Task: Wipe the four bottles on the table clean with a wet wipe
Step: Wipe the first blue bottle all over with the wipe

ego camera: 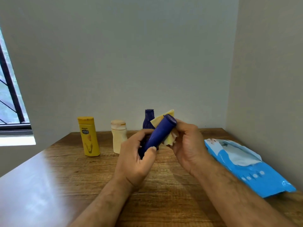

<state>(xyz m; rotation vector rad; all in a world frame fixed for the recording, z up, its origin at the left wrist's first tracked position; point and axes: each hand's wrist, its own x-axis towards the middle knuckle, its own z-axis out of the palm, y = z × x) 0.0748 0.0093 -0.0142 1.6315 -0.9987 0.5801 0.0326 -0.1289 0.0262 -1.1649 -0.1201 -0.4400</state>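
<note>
My left hand (134,159) grips the lower end of a dark blue bottle (159,133), held tilted above the table with its cap end up to the right. My right hand (188,143) holds a yellowish wet wipe (168,138) against the bottle's upper part; a corner of the wipe sticks up behind the cap. On the table behind stand a yellow bottle (89,136), a cream bottle (118,136) and a second dark blue bottle (148,118), partly hidden by the held one.
A blue pack of wet wipes (255,171) lies at the right on the wooden table (65,177), its flap open with a white wipe showing. Walls close off the back and right. A window is at the left.
</note>
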